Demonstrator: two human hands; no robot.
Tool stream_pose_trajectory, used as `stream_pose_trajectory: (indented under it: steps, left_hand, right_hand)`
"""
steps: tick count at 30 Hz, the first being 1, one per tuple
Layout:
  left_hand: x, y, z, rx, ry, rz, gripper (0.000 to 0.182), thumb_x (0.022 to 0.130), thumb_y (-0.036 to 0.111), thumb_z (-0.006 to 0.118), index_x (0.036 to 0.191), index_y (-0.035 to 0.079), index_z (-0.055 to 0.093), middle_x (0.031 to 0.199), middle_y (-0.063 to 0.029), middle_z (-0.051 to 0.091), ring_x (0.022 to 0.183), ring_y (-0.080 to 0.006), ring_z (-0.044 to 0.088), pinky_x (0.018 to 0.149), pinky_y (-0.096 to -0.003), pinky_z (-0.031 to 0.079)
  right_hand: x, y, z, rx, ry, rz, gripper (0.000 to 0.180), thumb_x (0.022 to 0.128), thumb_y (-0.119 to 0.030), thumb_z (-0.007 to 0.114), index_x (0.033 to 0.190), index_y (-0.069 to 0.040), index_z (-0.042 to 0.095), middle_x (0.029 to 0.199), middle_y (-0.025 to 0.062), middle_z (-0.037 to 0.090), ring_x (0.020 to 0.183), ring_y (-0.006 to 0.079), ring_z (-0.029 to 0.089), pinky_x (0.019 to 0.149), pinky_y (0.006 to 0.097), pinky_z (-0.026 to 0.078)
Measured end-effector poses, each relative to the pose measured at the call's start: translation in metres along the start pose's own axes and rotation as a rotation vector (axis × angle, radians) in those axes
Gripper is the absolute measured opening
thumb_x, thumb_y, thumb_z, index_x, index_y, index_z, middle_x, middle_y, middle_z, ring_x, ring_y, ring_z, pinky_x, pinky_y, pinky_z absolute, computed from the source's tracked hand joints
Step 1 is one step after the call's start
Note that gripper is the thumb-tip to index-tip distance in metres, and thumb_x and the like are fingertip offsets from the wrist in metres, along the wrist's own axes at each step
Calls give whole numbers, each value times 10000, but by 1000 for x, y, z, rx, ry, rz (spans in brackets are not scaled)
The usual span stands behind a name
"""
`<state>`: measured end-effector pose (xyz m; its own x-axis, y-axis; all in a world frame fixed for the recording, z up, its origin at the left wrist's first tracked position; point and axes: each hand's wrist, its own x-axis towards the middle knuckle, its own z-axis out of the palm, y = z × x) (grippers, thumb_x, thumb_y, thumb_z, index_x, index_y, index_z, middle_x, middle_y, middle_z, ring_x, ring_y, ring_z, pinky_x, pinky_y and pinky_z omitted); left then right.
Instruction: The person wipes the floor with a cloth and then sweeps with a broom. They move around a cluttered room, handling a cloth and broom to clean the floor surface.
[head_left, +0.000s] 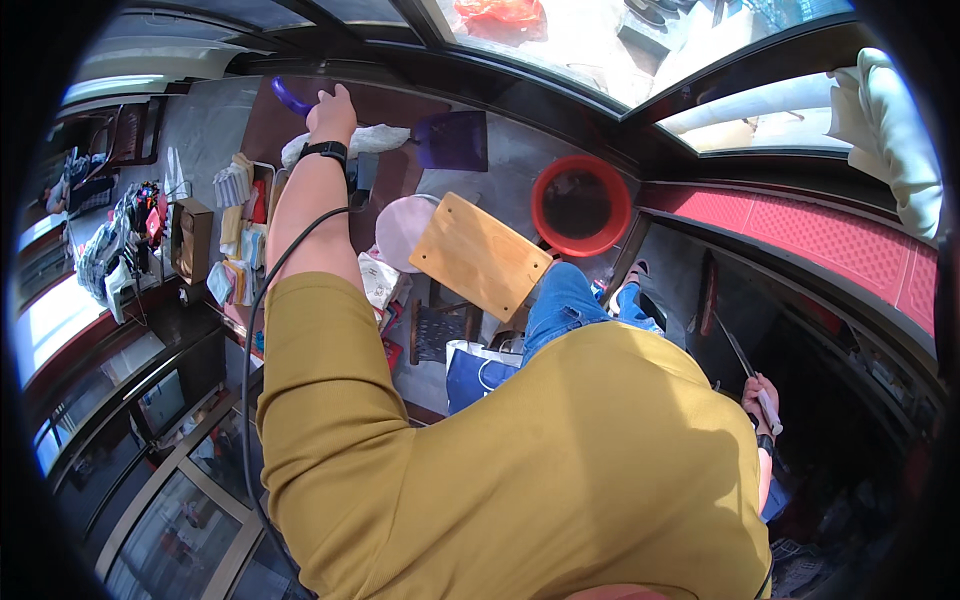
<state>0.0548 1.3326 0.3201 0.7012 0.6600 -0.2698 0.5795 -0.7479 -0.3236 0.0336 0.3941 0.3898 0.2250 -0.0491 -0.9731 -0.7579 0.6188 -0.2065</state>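
My left hand (334, 116) reaches forward at the upper left, its fingers around a curved purple handle (291, 97). To the right of this hand lies a purple dustpan (452, 141); whether the handle belongs to it is hidden behind my hand and a white crumpled bundle (381, 139). Low on the right side, my right hand (759, 397) grips the pale end of a broom (735, 345). Its shaft runs up to a reddish broom head (709, 292) near the dark floor.
A wooden stool (481, 255) stands by my knee, beside a round pink stool (405, 234). Behind them sits a red basin (538, 202) with dark contents. A blue-and-white paper bag (472, 382), folded cloths (238, 240) and a cardboard box (191, 240) are nearby. Windows line the far side.
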Motion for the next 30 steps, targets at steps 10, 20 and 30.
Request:
stream_pose_trajectory:
  steps: [10,20,30]
  left_hand:
    - [6,3,33,250,-269,-142,445,866,178,522,1252,-37,471,1351,-241,379,1259,-367,376,722,-470,543]
    - [-13,12,58,449,-76,-186,459,843,140,566,1260,-21,462,1331,-188,403,1248,-309,401,665,-406,565]
    - [-6,13,51,279,-38,-141,545,859,134,539,1331,-34,323,1365,-275,330,1263,-353,386,750,-350,553]
  right_hand:
    - [-4,24,-10,63,31,14,160,891,-137,554,826,-6,490,642,29,509,492,72,515,414,155,428]
    - [-7,40,7,10,98,3,138,891,-142,559,849,-12,535,643,41,543,496,68,515,421,155,411]
    - [-7,48,31,-99,80,-63,129,884,-112,568,963,-14,541,680,90,592,523,96,558,462,158,451]
